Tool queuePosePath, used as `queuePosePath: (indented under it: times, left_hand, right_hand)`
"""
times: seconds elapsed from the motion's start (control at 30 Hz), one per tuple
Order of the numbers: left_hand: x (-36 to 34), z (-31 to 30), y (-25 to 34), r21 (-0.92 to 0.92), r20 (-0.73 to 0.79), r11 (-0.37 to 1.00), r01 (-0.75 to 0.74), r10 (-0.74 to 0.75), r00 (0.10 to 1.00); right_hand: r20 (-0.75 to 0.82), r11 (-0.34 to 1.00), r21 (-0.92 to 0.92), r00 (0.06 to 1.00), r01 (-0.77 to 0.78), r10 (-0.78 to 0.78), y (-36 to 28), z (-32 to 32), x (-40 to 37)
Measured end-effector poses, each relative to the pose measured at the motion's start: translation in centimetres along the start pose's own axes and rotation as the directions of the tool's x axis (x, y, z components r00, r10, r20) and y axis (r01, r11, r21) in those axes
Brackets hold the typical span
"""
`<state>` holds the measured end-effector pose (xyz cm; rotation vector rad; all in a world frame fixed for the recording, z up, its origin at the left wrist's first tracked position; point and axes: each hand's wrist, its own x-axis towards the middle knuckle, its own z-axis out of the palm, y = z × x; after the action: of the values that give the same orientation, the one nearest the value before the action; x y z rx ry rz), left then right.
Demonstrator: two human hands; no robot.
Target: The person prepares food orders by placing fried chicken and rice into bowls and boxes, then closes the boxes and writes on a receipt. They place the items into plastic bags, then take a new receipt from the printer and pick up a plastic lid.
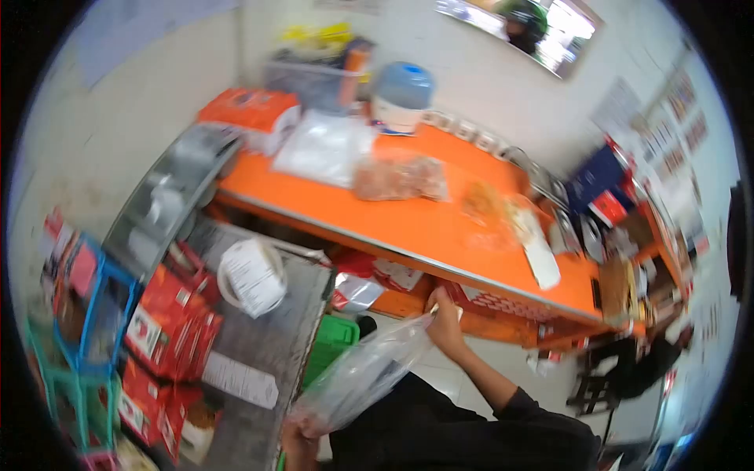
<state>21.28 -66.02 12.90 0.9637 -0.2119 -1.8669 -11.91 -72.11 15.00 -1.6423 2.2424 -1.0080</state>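
A long transparent plastic bag (369,375) stretches between my two hands, in front of my dark clothing. My left hand (302,439), low in the view, is closed on the bag's lower end beside the grey table. At the upper end, near the front edge of the orange table, my right hand (445,323) is closed on the bag. The image is blurred, so exact finger positions and any contents of the bag are hard to make out.
On the orange table (400,229) lie a bag of pinkish-brown pieces (399,179) and a stack of plastic bags (323,149). The grey table (294,310) on the left holds red packets (169,323) and a receipt (241,380). A green crate (330,344) stands below. A person (656,365) sits far right.
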Motion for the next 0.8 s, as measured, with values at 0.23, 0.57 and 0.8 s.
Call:
queuePosePath:
  times: [0.23,0.57,0.8]
  left_hand:
    - [4.0,4.1,-3.1,0.391,0.174,0.913,-0.116,0.051,0.983]
    - [4.2,16.6,-19.6,0.424,0.901,-0.444,-0.790,0.116,0.418]
    - [-1.6,27.5,-45.5,0.398,0.814,0.148,-0.905,-0.513,0.273]
  right_hand:
    - [-0.220,0.989,0.145,0.975,0.039,-0.006,7.0,-5.7,-5.3]
    - [-0.509,0.797,0.354,0.614,-0.489,0.603,14.2,-18.3,-16.8]
    - [-0.634,0.568,0.352,0.257,-0.744,0.730,22.0,-28.6,-29.9]
